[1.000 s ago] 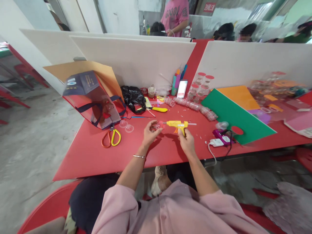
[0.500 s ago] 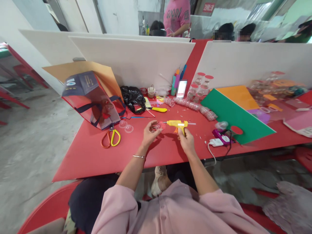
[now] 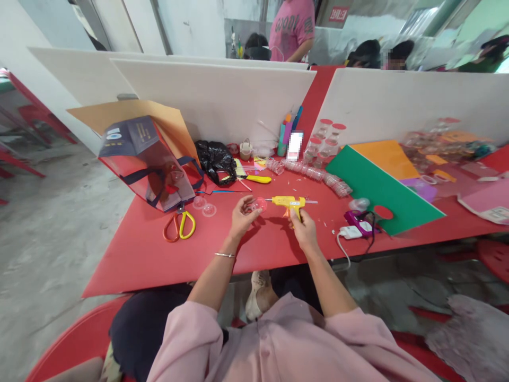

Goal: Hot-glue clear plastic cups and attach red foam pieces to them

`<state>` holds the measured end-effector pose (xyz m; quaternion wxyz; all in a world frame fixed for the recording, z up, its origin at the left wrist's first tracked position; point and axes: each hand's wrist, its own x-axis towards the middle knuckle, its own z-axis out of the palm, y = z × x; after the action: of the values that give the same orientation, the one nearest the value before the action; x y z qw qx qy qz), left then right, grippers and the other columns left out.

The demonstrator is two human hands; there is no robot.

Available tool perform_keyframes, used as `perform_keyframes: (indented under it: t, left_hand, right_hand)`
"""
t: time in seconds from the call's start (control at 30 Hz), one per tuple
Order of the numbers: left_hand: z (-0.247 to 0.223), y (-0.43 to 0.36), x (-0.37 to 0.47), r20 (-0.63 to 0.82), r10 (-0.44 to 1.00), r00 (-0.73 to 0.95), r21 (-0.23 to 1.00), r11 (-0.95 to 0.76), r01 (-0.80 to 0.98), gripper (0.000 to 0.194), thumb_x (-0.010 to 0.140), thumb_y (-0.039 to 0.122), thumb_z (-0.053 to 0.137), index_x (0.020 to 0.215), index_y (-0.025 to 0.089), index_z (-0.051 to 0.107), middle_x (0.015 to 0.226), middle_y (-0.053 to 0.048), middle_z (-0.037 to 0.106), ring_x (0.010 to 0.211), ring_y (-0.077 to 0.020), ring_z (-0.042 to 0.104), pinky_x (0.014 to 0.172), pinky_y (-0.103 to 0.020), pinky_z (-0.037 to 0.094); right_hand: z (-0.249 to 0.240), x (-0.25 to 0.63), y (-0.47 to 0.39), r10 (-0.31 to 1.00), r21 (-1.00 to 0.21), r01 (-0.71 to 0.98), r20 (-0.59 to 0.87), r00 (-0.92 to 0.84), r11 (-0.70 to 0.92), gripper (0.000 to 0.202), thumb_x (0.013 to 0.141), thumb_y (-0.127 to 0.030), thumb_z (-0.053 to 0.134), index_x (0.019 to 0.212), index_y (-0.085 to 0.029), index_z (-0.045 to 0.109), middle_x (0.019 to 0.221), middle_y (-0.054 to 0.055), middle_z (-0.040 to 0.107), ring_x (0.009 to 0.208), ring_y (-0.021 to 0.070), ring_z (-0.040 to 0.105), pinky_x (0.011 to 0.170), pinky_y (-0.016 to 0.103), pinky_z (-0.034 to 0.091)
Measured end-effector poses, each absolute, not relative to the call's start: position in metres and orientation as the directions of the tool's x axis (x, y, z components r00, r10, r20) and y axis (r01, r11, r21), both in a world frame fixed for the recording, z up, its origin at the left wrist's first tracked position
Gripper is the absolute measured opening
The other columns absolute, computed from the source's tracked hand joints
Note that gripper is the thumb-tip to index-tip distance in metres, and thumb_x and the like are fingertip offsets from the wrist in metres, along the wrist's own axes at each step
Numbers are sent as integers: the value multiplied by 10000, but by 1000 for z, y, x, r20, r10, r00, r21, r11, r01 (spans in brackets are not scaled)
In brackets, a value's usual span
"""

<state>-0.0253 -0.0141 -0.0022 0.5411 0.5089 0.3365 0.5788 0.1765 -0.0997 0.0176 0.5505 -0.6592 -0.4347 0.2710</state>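
Note:
My left hand point(image 3: 243, 216) is closed on a small clear plastic dome point(image 3: 259, 205), its rim turned toward the right. In my right hand point(image 3: 303, 227) is a yellow hot glue gun point(image 3: 288, 201), gripped by its handle. The gun's nozzle points left and lies at or very near the dome's edge; whether they touch I cannot tell. From the gun's rear sticks a clear glue stick point(image 3: 312, 202). Two more clear domes point(image 3: 209, 210) lie on the red table point(image 3: 151, 265), left of my left hand.
Scissors point(image 3: 180, 225) with red and yellow handles lie by a gift bag point(image 3: 147, 159). Behind my hands are a black plastic bag point(image 3: 217, 162), a yellow cutter point(image 3: 258, 179) and a row of stacked clear domes point(image 3: 314, 172). A purple power strip point(image 3: 361, 223) and green board point(image 3: 385, 191) stand right.
The dome in my left hand has tilted slightly, so its round face shows more. My right hand and the glue gun stay nearly in place.

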Motion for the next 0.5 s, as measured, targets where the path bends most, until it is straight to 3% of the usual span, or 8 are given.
perform_keyframes:
  t: [0.13,0.33,0.5]
  left_hand:
    - [0,-17,-24,216,969,118,945,-177,-275,531,697,357,884,1164,222,669,1210,-108,691,1052,-214,692,866,-338,583]
    - [-3,-16,-25,110,986,125,936,-60,-347,617,738,517,819,1224,191,624,1079,-101,687,697,-145,661,490,-246,536]
    - [-2,-16,-28,112,988,108,942,-71,-328,613,758,535,800,1218,165,631,983,-85,679,690,-151,652,450,-226,513]
  right_hand:
    - [18,180,-94,865,-980,199,112,489,15,543,815,-744,631,867,-204,635,717,0,628,577,141,573,554,276,483]
    - [27,178,-79,886,-997,-53,21,463,51,541,770,-737,693,866,-207,645,703,4,627,515,107,526,430,228,411]
    - [11,173,-66,887,-999,-45,3,461,27,566,772,-766,653,860,-208,635,708,14,633,517,120,527,407,222,337]
